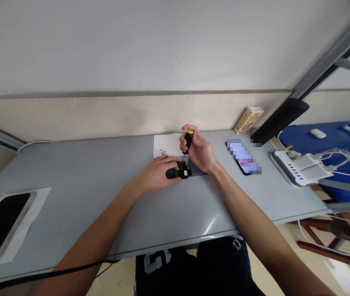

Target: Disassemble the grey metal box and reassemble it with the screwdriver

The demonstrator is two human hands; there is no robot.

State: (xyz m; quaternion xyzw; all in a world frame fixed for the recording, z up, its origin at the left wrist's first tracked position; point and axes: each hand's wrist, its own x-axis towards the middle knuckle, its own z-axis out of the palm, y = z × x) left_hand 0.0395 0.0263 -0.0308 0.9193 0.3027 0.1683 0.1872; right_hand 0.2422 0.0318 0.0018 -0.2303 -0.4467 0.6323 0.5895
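A small black device (184,172) lies on the grey table near the middle. My left hand (159,173) is closed round its left part and steadies it on the tabletop. In my right hand (200,151) is a screwdriver (188,142) with a black handle and a yellow end, held upright with its shaft pointing down at the device. Whether the tip touches a screw is too small to tell. Behind the device lies a white sheet of paper (165,144) with several tiny dark pieces (163,151) on it.
To the right are a phone (244,157), a small carton (249,120), a black cylindrical object (281,120) and a white power strip (298,167) with cables. A tablet-like black object (3,226) lies far left. Part of another person shows at the right edge.
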